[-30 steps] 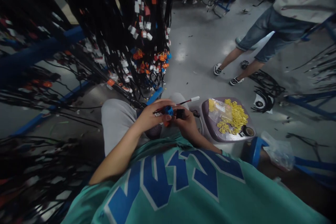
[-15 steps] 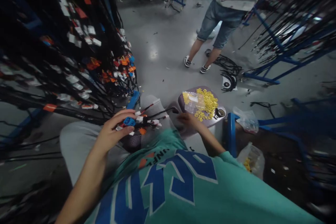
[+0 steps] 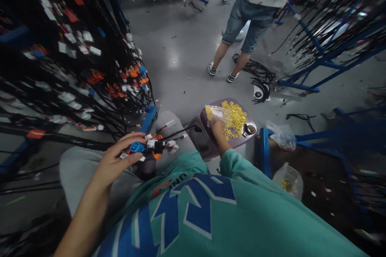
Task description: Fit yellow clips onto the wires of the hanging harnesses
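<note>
My left hand is closed round a wire bundle at its blue connector, over my left thigh. White connectors, an orange one and black wires spread to the right of it. My right hand reaches onto a purple-grey stool, at the left edge of a pile of yellow clips and beside a clear plastic bag. Its fingertips are hidden, so what it holds cannot be made out. A dark roll of tape lies right of the pile.
Hanging harnesses with many connectors crowd the left. A person stands ahead on the grey floor, near coiled black cables. Blue frames and plastic bags are at the right.
My right hand has moved from beside the wires onto the stool, by the yellow clips and the bag. My left hand still holds the bundle. The view has shifted slightly.
</note>
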Action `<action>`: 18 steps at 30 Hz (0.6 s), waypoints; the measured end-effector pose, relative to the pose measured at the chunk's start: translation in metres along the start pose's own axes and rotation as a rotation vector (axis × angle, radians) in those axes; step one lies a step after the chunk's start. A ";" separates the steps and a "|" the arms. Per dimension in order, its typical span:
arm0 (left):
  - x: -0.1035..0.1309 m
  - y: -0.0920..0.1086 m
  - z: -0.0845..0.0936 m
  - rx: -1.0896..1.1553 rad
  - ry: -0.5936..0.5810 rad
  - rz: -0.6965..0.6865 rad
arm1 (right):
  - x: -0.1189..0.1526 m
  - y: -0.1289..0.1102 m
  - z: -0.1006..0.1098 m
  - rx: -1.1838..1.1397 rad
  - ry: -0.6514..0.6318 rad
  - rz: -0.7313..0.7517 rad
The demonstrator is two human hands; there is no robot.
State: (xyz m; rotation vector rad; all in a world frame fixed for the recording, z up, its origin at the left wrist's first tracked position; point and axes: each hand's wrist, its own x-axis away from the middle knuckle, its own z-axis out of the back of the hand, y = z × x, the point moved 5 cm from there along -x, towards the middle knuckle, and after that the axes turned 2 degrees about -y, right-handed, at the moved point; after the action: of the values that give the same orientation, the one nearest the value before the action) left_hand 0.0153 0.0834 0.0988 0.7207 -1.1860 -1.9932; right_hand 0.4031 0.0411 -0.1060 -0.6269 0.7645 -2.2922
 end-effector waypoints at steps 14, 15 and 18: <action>-0.001 -0.007 -0.001 0.061 -0.023 0.003 | -0.003 0.011 -0.005 0.010 0.130 -0.141; -0.001 -0.006 -0.001 0.059 -0.023 -0.003 | -0.003 0.011 -0.003 -0.028 0.140 -0.145; -0.001 -0.005 -0.002 0.033 -0.026 -0.005 | -0.002 0.013 0.000 -0.182 0.171 -0.161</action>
State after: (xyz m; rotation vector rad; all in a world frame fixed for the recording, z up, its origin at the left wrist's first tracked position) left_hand 0.0155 0.0850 0.0938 0.7169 -1.2360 -1.9965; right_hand 0.4100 0.0337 -0.1148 -0.5978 1.0475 -2.4645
